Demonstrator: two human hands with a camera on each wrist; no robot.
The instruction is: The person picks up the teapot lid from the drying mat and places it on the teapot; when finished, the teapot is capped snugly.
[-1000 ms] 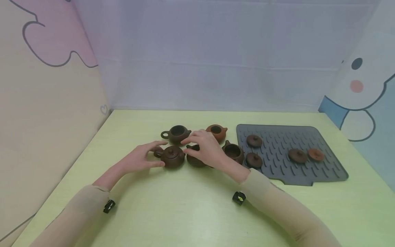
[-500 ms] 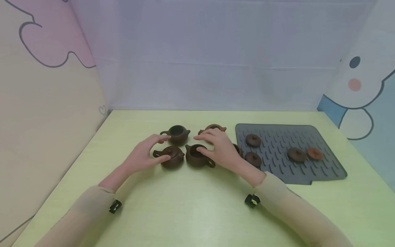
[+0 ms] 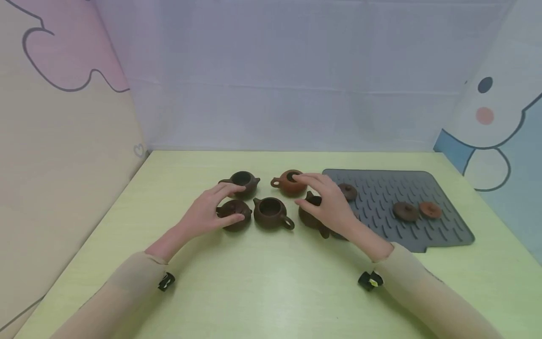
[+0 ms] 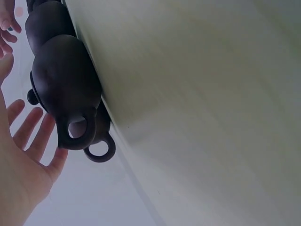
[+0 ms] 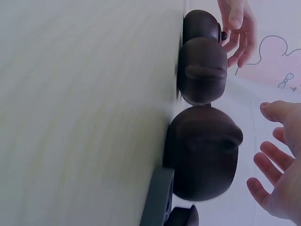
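My left hand (image 3: 207, 209) hovers over a lidded dark brown teapot (image 3: 235, 220), fingers spread and holding nothing. In the left wrist view, that teapot (image 4: 66, 75) has its knob and loop handle beside the fingers. My right hand (image 3: 332, 202) is over a lidless brown teapot (image 3: 311, 220), fingers apart; in the right wrist view a gap shows between hand (image 5: 282, 165) and teapot (image 5: 202, 165). Between the hands stands another lidless brown teapot (image 3: 268, 219), its handle toward me. Behind are a dark lidless teapot (image 3: 250, 188) and a reddish one (image 3: 290, 188).
A grey ridged mat (image 3: 372, 181) lies at the right of the pale table (image 3: 254, 282). On it are a brown lid (image 3: 348, 191), another brown lid (image 3: 404, 213) and a reddish lid (image 3: 430, 210). One more lid is mostly hidden under the right hand.
My right hand has moved right, from the middle teapot to over the right-hand one. The left hand has shifted from around the lidded teapot to above it. The teapots stand as before.
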